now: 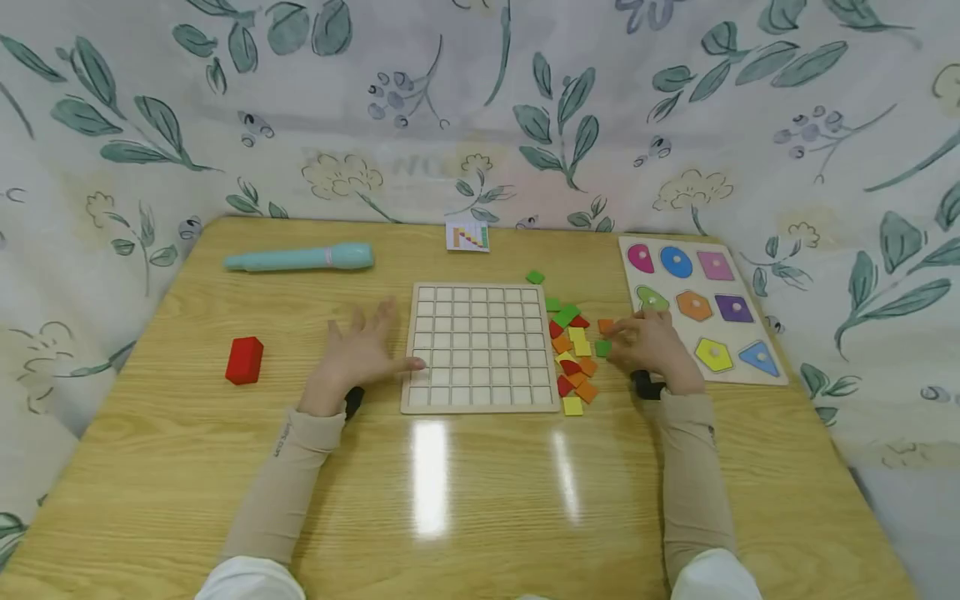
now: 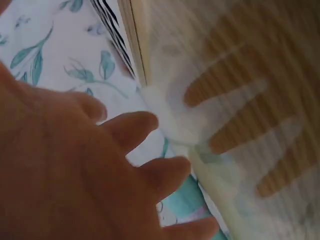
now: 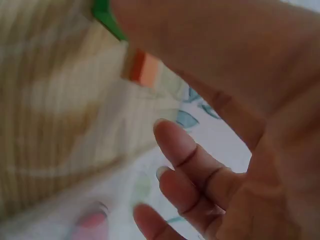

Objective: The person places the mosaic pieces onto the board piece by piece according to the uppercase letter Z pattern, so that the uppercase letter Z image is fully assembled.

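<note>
My left hand (image 1: 358, 354) is spread wide beside a wooden grid board (image 1: 482, 406), its thumb over the board's left edge. In the left wrist view the left hand's fingers (image 2: 145, 132) are apart with nothing between them. Right of the board, my right hand (image 1: 651, 343) reaches to a green tile (image 1: 603, 349) and an orange tile (image 1: 605, 326), with fingers bent loosely. The right wrist view shows that green tile (image 3: 107, 17) by the thumb and the orange tile (image 3: 145, 69) beyond it; the index fingertip is hidden. Contact with the tiles is unclear.
Several red, yellow, orange and green tiles (image 1: 580, 346) lie along the board's right edge. A shape puzzle (image 1: 708, 329) is at the right. To the left are a red block (image 1: 244, 360) and a teal pen-like object (image 1: 300, 257). A small picture card (image 1: 467, 237) lies at the back.
</note>
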A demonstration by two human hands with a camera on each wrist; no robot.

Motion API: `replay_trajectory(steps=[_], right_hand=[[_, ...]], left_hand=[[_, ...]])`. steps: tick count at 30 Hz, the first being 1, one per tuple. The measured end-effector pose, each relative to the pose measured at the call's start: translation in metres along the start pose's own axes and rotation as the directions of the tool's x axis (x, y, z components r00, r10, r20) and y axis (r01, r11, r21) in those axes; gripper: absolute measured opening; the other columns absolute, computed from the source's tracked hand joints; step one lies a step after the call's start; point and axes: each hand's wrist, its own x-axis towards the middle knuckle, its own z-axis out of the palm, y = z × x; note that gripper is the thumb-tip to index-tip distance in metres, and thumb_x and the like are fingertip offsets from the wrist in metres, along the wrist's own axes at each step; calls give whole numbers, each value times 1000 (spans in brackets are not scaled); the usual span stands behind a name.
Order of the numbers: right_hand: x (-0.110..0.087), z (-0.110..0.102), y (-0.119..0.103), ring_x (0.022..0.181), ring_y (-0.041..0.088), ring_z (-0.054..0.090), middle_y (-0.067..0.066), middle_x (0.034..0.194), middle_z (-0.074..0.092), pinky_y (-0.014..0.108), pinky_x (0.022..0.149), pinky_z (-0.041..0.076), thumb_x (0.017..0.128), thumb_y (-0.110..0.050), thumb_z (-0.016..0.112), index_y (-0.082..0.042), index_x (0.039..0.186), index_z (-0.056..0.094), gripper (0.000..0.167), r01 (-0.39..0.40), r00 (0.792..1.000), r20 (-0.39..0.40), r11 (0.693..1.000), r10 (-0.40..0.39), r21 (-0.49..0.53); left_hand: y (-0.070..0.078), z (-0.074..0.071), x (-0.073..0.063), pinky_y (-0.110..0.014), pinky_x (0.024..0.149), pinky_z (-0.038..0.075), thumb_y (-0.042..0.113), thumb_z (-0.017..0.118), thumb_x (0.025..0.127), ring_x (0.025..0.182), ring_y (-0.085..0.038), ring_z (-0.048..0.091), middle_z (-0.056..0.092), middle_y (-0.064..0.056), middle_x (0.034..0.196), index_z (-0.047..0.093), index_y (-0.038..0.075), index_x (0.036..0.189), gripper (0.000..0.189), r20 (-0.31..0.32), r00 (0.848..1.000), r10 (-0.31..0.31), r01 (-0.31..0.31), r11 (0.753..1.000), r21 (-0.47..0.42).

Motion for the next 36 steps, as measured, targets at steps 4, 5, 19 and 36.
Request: replay_trajectory(steps=[4, 5, 19, 36], right_hand=[[2, 5, -2, 97, 34, 53, 21, 102, 64, 47, 89, 43, 80, -15, 77, -2, 104, 70, 29, 9, 1000, 18, 998, -10, 58], [3, 5, -4, 92, 32, 54, 20, 99, 63, 44, 84, 46, 80, -14, 77, 0, 103, 69, 28, 7, 1000, 27, 997, -9, 77], [49, 5, -59, 89, 27, 62, 18, 102, 66, 26, 73, 48, 93, -15, 63, 0, 109, 64, 22, -45, 997, -36, 937, 62, 345], [139, 71, -173, 79, 18, 61, 13, 97, 69, 20, 64, 47, 91, -13, 67, -5, 102, 70, 14, 16, 999, -47, 829, 13, 560]], left_hand=[[7, 7, 1, -71, 113, -6, 59, 75, 72, 149, -42, -8, -6, -14, 164, -3, 7, 156, 126, 96, 987, 132, -124, 989, -83], [9, 8, 1, -70, 114, -5, 54, 79, 70, 149, -41, -9, -7, -15, 163, -2, 6, 156, 127, 112, 979, 171, -160, 982, -101], [16, 16, 4, -64, 117, -9, 46, 86, 63, 150, -38, -10, -9, -15, 163, -2, 3, 155, 135, 181, 954, 238, -221, 969, -112], [19, 13, 4, -64, 118, -2, 57, 84, 59, 151, -36, -8, -6, -13, 163, 0, 3, 155, 139, 193, 957, 216, -212, 976, -42]])
